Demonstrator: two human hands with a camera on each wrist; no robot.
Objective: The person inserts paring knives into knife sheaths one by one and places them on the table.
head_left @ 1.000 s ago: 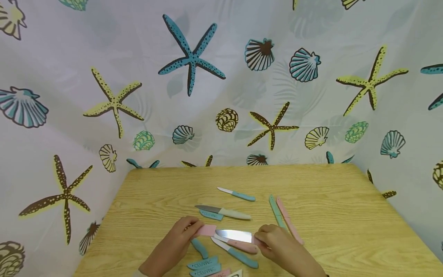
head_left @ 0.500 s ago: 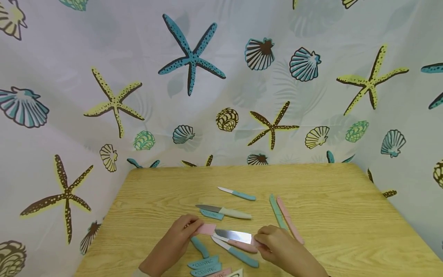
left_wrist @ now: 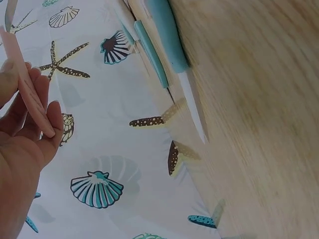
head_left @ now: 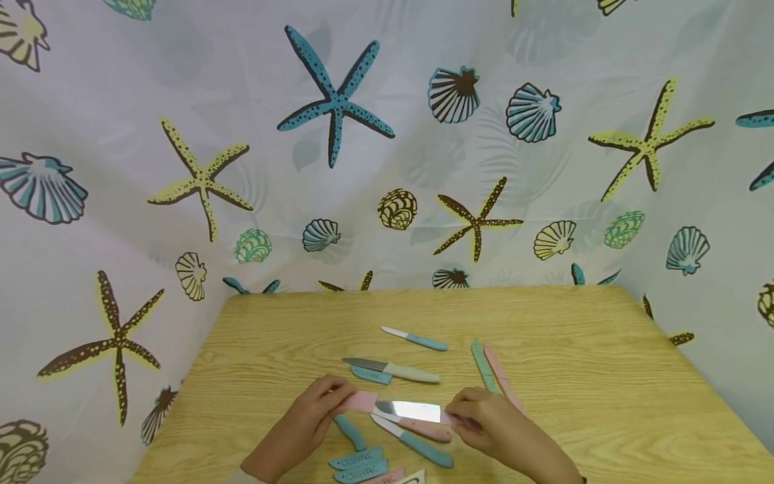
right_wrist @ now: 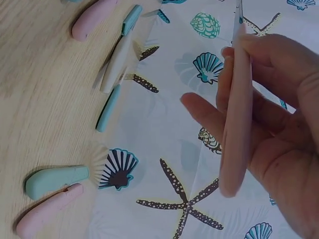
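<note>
My left hand [head_left: 311,413] pinches a pink blade sheath [head_left: 363,401] between thumb and fingers. In the left wrist view the same sheath [left_wrist: 32,92] lies along the curled fingers. My right hand [head_left: 492,427] grips the pink handle [right_wrist: 237,129] of a kitchen knife, whose shiny blade [head_left: 414,411] points left. The blade's tip meets the sheath's open end; whether it is inside cannot be made out. Just below lie another pink-handled knife [head_left: 431,431] and a blue-handled knife [head_left: 426,452] with white blades, partly overlapped by the held knife.
Beyond the hands are a white-handled knife [head_left: 414,373] over a blue sheath [head_left: 377,378] and a small blue-handled knife [head_left: 426,342]. Green [head_left: 482,363] and pink [head_left: 500,373] sheathed knives lie to the right. Several sheaths [head_left: 359,470] lie at the front of the wooden table [head_left: 605,376].
Both hands stay almost in place. The knife in my right hand has turned slightly, so its blade went darker and is bright again; the right hand has shifted a little.
</note>
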